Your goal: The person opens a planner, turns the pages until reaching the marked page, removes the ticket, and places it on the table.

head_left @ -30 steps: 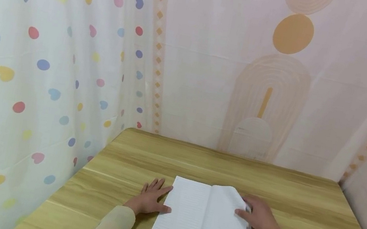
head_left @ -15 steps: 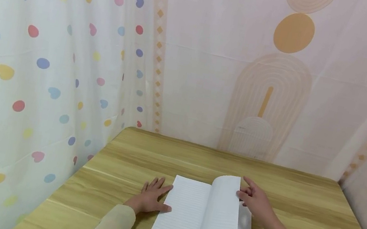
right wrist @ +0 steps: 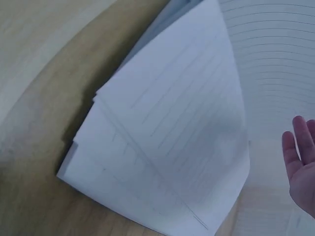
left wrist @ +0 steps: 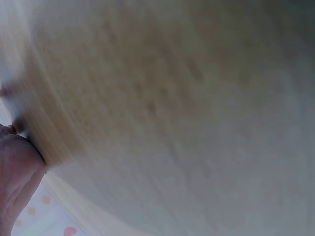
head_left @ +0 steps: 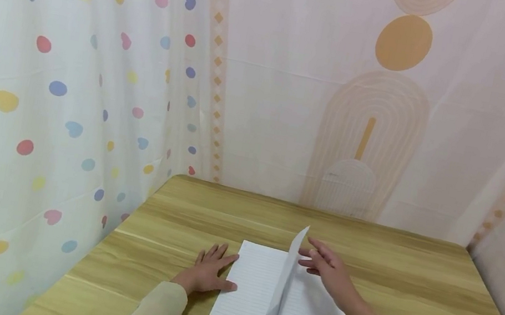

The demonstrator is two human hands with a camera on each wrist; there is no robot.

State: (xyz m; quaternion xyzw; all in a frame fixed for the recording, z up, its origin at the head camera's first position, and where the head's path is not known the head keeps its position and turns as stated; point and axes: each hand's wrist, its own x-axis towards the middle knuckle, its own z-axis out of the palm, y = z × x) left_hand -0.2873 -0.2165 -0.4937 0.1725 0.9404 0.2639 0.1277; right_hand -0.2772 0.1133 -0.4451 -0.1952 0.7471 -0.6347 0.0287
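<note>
A notebook [head_left: 252, 287] with lined white pages lies spread on the table. One page [head_left: 280, 292] stands nearly upright along its middle fold. My left hand [head_left: 208, 275] rests at the notebook's left edge, fingers spread, with the thumb on the paper; only part of that hand [left wrist: 18, 172] shows in the left wrist view. At the right of the raised page is my right hand [head_left: 330, 275], fingers extended against or close to it. The right wrist view shows the lined right-hand page [right wrist: 172, 118] and my right hand [right wrist: 305, 169] with straight fingers.
The wood-grain table [head_left: 139, 256] extends around the notebook. Behind it hangs a pale curtain [head_left: 268, 126] with arch patterns, and a dotted curtain [head_left: 73, 109] hangs along the left side.
My right hand has moved left and lifted the page from the right side up to nearly upright, letting go of its pinch. The left hand has stayed in place.
</note>
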